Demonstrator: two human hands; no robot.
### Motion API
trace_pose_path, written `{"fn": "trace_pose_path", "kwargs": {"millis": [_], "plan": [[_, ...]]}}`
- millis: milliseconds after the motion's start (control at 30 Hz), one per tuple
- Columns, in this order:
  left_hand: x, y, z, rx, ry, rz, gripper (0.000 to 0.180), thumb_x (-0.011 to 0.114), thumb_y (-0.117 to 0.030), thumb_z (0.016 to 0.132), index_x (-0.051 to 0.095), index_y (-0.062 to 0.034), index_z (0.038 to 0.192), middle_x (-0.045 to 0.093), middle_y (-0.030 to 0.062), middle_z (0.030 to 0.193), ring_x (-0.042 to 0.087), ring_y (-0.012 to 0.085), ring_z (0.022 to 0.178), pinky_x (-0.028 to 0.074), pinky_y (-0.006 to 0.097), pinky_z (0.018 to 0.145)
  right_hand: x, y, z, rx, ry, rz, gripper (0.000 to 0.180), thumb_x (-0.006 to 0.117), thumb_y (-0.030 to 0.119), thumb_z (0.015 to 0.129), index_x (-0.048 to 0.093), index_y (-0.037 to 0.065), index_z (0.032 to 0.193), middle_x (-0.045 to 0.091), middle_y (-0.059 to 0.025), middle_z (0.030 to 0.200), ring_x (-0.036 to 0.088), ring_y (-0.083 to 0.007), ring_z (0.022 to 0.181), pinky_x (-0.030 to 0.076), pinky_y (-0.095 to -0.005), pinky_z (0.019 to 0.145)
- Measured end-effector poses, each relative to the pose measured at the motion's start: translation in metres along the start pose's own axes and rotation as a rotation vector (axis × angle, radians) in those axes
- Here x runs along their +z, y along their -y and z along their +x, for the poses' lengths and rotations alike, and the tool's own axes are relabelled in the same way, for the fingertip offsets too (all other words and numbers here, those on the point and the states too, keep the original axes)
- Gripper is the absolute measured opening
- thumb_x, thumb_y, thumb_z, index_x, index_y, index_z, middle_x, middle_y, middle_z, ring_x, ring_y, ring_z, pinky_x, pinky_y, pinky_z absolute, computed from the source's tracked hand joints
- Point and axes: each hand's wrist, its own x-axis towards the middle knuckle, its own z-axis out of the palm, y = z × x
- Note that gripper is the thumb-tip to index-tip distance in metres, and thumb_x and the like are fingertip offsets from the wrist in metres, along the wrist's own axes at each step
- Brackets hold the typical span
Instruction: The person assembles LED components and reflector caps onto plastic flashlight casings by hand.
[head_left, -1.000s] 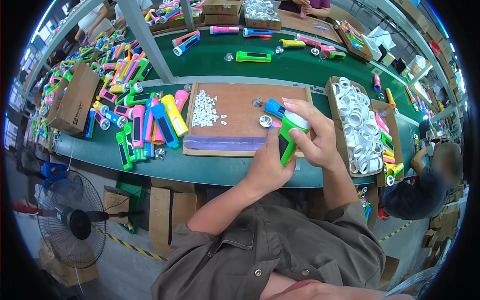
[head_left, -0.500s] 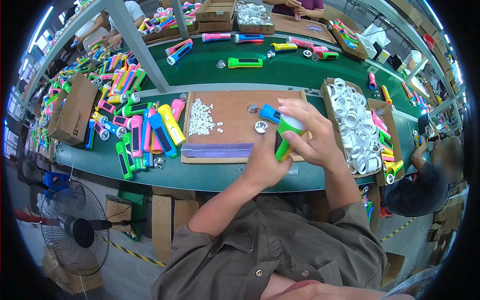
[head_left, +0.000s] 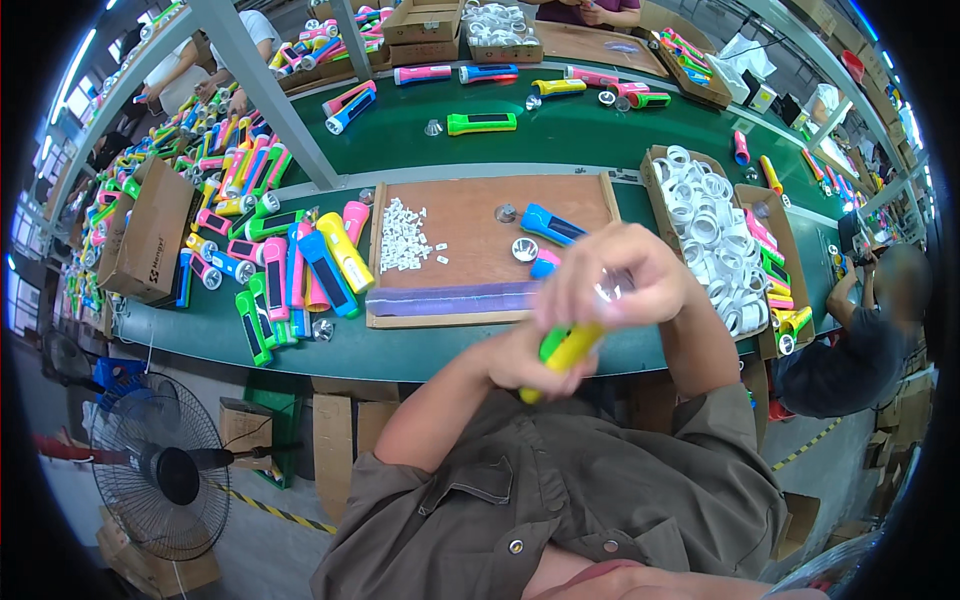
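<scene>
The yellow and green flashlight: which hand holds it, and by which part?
The left hand grips the flashlight around its body; the right hand covers its upper end.

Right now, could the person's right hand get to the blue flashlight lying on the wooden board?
Probably yes: the right hand hovers just in front of the blue flashlight, nothing between them, though it is busy atop the yellow-green flashlight.
</scene>
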Motion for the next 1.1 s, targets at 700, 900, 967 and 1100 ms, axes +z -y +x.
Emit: {"fn": "trace_pose_path", "kwargs": {"millis": [700, 900, 967, 1100], "plan": [[-0.002, -0.019, 0.02, 0.338, -0.849, 0.397, 0.046, 0.079, -0.013, 0.073, 0.061, -0.004, 0.114, 0.066, 0.0118, 0.109, 0.065, 0.0259, 0.104, 0.05, 0.037, 0.087, 0.026, -0.028, -0.012, -0.055, -0.568, -0.196, 0.097, 0.088, 0.02, 0.064, 0.036, 0.002, 0.144, 0.056, -0.0148, 0.126, 0.053, -0.022, 0.121, 0.042, -0.0353, 0.102], [-0.01, -0.016, 0.022, 0.307, -0.813, 0.541, 0.045, 0.077, -0.013, 0.073, 0.06, -0.0026, 0.114, 0.066, 0.0134, 0.109, 0.066, 0.0277, 0.1, 0.052, 0.037, 0.083, 0.029, -0.034, -0.017, 0.113, -0.593, -0.311, 0.079, 0.086, 0.023, 0.066, 0.048, 0.0, 0.131, 0.062, -0.0143, 0.12, 0.057, -0.0245, 0.119, 0.039, -0.0405, 0.107], [-0.009, -0.017, 0.028, 0.335, -0.834, 0.516, 0.043, 0.077, -0.012, 0.073, 0.061, -0.0026, 0.112, 0.066, 0.0131, 0.108, 0.066, 0.0271, 0.1, 0.053, 0.036, 0.082, 0.03, -0.034, -0.016, 0.089, -0.609, -0.611, 0.069, 0.085, 0.022, 0.068, 0.051, 0.002, 0.124, 0.062, -0.0123, 0.118, 0.057, -0.0249, 0.119, 0.035, -0.0417, 0.111], [-0.011, -0.012, 0.033, 0.421, -0.862, 0.579, 0.045, 0.075, -0.018, 0.081, 0.059, -0.0082, 0.121, 0.065, 0.013, 0.111, 0.062, 0.0213, 0.107, 0.051, 0.038, 0.093, 0.031, -0.04, -0.016, 0.041, -0.557, -0.801, 0.066, 0.083, 0.022, 0.07, 0.051, 0.002, 0.124, 0.063, -0.0109, 0.116, 0.056, -0.0249, 0.12, 0.032, -0.0418, 0.112]]}}
